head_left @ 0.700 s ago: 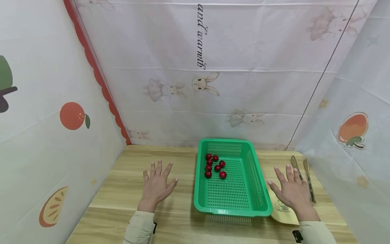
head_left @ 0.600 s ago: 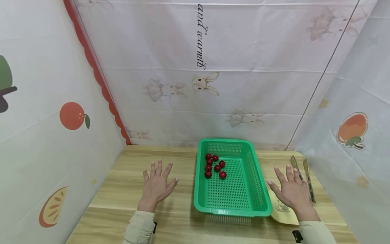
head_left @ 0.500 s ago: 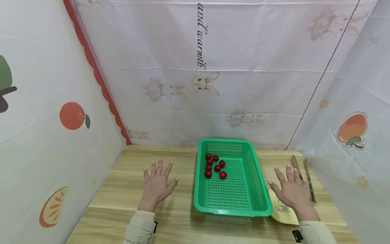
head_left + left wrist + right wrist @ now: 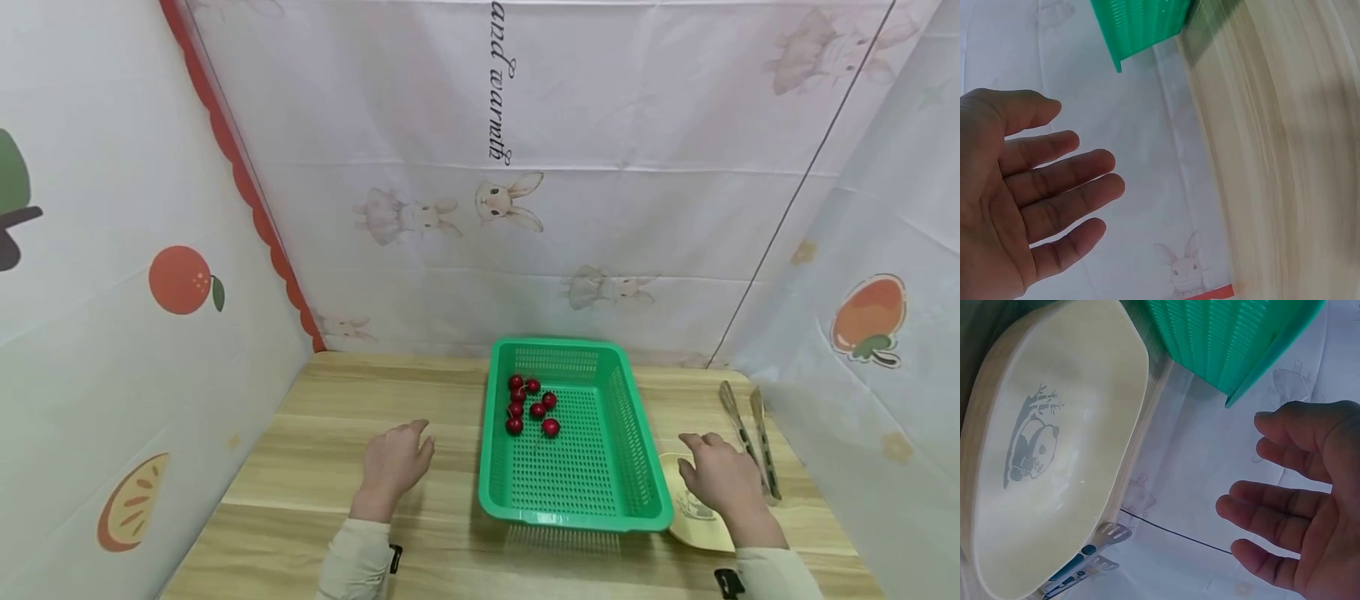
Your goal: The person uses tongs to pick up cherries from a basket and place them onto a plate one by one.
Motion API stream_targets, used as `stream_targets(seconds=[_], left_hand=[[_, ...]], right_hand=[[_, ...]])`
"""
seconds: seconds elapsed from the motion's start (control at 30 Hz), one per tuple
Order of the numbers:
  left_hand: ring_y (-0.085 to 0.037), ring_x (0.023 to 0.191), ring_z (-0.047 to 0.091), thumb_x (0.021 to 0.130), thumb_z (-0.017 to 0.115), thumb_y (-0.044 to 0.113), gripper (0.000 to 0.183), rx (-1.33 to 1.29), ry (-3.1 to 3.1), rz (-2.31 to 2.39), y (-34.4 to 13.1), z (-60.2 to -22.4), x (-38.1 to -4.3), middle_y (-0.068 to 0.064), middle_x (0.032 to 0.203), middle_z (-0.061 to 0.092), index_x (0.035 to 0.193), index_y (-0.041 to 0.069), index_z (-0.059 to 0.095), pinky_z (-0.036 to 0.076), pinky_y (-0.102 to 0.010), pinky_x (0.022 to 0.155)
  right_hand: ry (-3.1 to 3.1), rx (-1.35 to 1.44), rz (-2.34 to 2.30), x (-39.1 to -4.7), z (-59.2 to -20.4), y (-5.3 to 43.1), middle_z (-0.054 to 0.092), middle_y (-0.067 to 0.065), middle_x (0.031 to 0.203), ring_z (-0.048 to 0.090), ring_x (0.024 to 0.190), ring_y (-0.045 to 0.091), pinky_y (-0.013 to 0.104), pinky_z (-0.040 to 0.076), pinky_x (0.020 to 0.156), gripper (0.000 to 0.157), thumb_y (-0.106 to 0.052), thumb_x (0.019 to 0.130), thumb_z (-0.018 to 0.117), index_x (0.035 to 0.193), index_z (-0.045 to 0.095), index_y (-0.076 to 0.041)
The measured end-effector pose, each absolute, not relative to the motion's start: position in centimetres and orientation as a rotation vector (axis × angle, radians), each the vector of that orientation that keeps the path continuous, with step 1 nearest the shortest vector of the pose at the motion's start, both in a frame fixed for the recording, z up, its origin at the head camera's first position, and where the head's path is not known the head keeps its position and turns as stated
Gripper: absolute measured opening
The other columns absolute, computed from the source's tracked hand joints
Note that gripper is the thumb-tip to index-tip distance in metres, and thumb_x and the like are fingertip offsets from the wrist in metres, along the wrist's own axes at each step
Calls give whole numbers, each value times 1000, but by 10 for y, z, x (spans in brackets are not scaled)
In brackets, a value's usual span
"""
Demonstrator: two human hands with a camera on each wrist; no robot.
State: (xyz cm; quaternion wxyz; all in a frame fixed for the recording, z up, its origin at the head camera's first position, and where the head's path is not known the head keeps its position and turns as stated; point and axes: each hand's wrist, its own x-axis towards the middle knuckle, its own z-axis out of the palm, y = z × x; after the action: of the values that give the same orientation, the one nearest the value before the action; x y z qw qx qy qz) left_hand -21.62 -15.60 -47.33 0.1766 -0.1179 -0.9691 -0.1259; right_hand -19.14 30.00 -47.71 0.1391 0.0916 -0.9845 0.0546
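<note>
My left hand (image 4: 392,467) hovers over the table left of the green basket (image 4: 489,450), fingers loosely bent and holding nothing. In the left wrist view, the palm and spread fingers of the left hand (image 4: 1041,181) show beside a corner of the basket (image 4: 1141,25). My right hand (image 4: 723,479) is above a cream dish (image 4: 682,533), also with nothing in it. A grey panda print marks the dish (image 4: 1085,425) in the right wrist view, where the right hand (image 4: 1300,500) is apart from it. Several small dark-red round fruits (image 4: 551,427), like cherries, lie in the basket's left half.
Metal tongs (image 4: 765,450) with slotted ends lie right of the dish, near the table's right edge. The wooden table (image 4: 300,467) is bounded by a white printed cloth (image 4: 420,308) at the back and both sides.
Both hands had fingers spread flat; now the fingers are bent and drawn in. The left hand has shifted slightly right. Basket, fruits, dish and tongs keep their places; the head view has tilted slightly.
</note>
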Motion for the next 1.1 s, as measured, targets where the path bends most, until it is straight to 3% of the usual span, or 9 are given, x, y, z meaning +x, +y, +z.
stream_targets(seconds=[0.2, 0.3, 0.43, 0.53, 0.67, 1.1], left_hand=[[-3, 35, 16, 84, 66, 21, 30, -339, -2694, -410, -148, -475, -215, -9, 78, 67, 107, 3, 67, 18, -19, 32], [-4, 36, 22, 84, 65, 22, 31, -312, -2705, -514, -142, -476, -213, -12, 86, 68, 109, 3, 66, 23, -21, 32], [-11, 49, 49, 85, 64, 24, 35, -282, -2731, -668, -134, -479, -209, -15, 99, 66, 112, 2, 65, 40, -27, 40], [-25, 77, 63, 85, 64, 24, 37, -290, -2711, -766, -127, -479, -207, -18, 106, 64, 114, 1, 63, 51, -38, 60], [-34, 96, 60, 86, 65, 24, 40, -295, -2684, -907, -119, -481, -206, -20, 111, 61, 118, 0, 60, 49, -47, 76], [-35, 97, 57, 86, 65, 22, 44, -188, -2612, -1259, -99, -493, -204, -20, 111, 59, 121, -3, 57, 48, -46, 75]], right_hand=[[-2846, 247, 201, -189, -482, 298, 57, 30, 101, 54, 54, 26, 31, 30, 35, 41, -16, 78, 71, 113, 61, 2], [-2863, 209, 282, -187, -481, 297, 54, 33, 105, 56, 61, 32, 39, 38, 40, 43, -17, 79, 69, 116, 59, 3], [-2891, 129, 411, -183, -481, 301, 50, 34, 112, 56, 78, 45, 57, 43, 57, 48, -17, 81, 67, 122, 54, 4], [-2883, 90, 476, -182, -484, 306, 48, 34, 116, 51, 93, 51, 63, 40, 66, 51, -17, 82, 66, 125, 51, 4], [-2867, 36, 526, -180, -490, 315, 48, 33, 117, 49, 96, 51, 64, 38, 66, 53, -18, 82, 66, 127, 49, 4], [-2762, -51, 758, -181, -503, 333, 42, 42, 118, 41, 103, 57, 65, 35, 79, 54, -16, 86, 63, 125, 42, 15]])
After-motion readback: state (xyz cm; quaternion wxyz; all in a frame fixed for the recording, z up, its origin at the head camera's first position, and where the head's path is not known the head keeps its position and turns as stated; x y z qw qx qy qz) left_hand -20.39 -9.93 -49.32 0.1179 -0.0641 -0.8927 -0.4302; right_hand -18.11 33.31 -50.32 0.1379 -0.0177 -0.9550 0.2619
